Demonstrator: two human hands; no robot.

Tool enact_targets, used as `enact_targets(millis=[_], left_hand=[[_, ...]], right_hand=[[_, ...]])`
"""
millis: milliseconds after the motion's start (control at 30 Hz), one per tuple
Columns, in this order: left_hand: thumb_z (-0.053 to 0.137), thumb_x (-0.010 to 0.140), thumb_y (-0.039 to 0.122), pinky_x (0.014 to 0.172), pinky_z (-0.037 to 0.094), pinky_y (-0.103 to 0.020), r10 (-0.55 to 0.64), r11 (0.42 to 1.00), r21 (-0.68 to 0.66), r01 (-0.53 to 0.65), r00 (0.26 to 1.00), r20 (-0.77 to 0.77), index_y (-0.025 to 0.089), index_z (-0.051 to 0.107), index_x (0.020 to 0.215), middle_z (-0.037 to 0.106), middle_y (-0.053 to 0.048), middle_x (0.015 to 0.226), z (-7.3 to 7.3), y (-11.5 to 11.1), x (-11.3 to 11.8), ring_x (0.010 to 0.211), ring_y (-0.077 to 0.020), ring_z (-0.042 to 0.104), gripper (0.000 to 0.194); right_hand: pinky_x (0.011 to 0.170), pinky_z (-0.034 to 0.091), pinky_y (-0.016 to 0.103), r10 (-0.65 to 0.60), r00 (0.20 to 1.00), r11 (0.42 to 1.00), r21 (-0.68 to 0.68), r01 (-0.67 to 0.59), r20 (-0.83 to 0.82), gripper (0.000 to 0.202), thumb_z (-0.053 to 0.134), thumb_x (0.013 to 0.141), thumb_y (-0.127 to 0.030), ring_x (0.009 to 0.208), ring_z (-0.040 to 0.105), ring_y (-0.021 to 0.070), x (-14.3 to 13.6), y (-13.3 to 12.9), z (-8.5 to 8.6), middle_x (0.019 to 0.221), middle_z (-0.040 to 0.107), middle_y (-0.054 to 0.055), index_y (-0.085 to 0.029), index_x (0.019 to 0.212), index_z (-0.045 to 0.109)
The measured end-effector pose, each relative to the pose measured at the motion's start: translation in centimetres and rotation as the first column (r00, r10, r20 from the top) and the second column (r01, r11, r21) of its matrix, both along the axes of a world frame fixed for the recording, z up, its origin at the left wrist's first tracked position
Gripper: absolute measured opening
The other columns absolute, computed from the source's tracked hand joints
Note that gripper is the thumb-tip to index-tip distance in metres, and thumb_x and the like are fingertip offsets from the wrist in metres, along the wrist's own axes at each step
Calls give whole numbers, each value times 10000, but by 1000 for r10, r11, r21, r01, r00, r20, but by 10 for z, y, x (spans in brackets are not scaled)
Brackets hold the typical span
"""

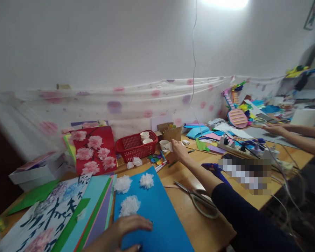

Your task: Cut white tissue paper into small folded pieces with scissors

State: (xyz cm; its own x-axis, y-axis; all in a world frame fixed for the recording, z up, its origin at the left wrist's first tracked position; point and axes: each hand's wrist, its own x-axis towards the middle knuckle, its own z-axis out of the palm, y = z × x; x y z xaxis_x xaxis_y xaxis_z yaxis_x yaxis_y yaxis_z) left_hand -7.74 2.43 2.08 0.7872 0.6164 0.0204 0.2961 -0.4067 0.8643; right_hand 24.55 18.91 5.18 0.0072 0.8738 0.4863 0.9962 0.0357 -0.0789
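My left hand (127, 229) lies over the lower part of a blue sheet of paper (168, 220), fingers apart and holding nothing. Three white crumpled paper flowers sit on that sheet; the nearest flower (130, 205) is just beyond my fingers. My right hand (179, 150) reaches far across the table, its fingers curled together right beside a small white cup (164, 145). Something white shows at those fingertips; what it is, I cannot make out. Large scissors (199, 201) lie under my right forearm, near a blue-handled tool (212, 168), perhaps a glue gun.
A red basket (131, 154) with white cups stands against the draped wall, beside a red picture (94, 150) of pink flowers. Coloured sheets (94, 213) are stacked at left. A power strip (233, 148) with cords lies right; beyond, another person's hands (274, 129) work.
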Motion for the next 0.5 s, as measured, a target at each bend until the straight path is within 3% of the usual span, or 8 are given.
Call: enact_targets(millis=[67, 133, 200, 267, 300, 333, 433, 500], left_hand=[[645, 834, 395, 1011, 438, -448, 153, 965, -234, -123, 981, 116, 273, 674, 1122, 690, -92, 1189, 15, 1, 5, 1133, -288, 615, 314], [713, 777, 392, 969, 465, -440, 297, 877, -459, -142, 912, 284, 235, 660, 1116, 707, -106, 1135, 26, 3, 14, 1021, -274, 667, 377], [700, 774, 448, 1012, 430, -424, 454, 752, -654, -85, 786, 419, 217, 614, 1193, 652, -123, 1249, 34, 2, 23, 1102, -271, 632, 486], [619, 773, 596, 1049, 400, -424, 539, 620, -783, 60, 693, 479, 161, 596, 1216, 611, -159, 1300, 43, -5, 29, 1230, -297, 545, 622], [592, 752, 656, 1032, 421, -415, 577, 563, -820, 106, 660, 481, 136, 610, 1184, 644, -168, 1242, 48, -11, 31, 1218, -304, 555, 676], [584, 732, 689, 978, 471, -396, 625, 514, -850, 113, 630, 462, 127, 635, 1123, 697, -156, 1124, 54, -18, 33, 1134, -297, 614, 686], [503, 873, 551, 651, 569, -293, 800, 432, -901, -41, 478, 362, 150, 628, 1132, 730, -63, 812, 68, -39, 35, 694, -197, 699, 494], [485, 930, 370, 546, 549, -254, 876, 404, -896, -184, 359, 322, 163, 605, 1169, 726, -52, 780, 66, -50, 35, 625, -181, 687, 338]], right_hand=[[834, 537, 435, 36, 998, 996, 80, -32, -56, 323, 591, 917, -304, 1013, 623, 232, -10, -20, 13, 1211, 599, 92, -165, 1207, 562], [822, 544, 433, 109, 989, 983, 158, -92, -98, 392, 612, 886, -254, 1081, 590, 277, -26, -48, 26, 1213, 591, 150, -118, 1237, 503], [896, 526, 415, 234, 967, 952, 225, -207, -101, 556, 647, 835, -214, 1205, 511, 284, -48, -84, 35, 1286, 551, 198, -100, 1309, 378], [1013, 464, 386, 372, 926, 902, 259, -346, -60, 625, 681, 787, -196, 1346, 366, 250, -73, -123, 38, 1404, 480, 158, -162, 1303, 332], [1048, 438, 375, 462, 887, 855, 278, -438, -22, 579, 657, 806, -186, 1383, 308, 229, -86, -141, 37, 1431, 467, 129, -188, 1283, 329], [1050, 437, 396, 593, 805, 742, 369, -559, 28, 471, 602, 844, -153, 1385, 304, 242, -98, -158, 34, 1410, 495, 139, -179, 1243, 354], [1091, 375, 467, 767, 604, 478, 435, -763, 215, 251, 488, 899, -84, 1413, 248, 274, -126, -195, 18, 1427, 491, 124, -193, 1120, 439], [1137, 287, 493, 829, 515, 413, 383, -826, 217, 265, 467, 895, -43, 1432, 218, 254, -136, -213, 4, 1445, 476, 102, -210, 1101, 476]])
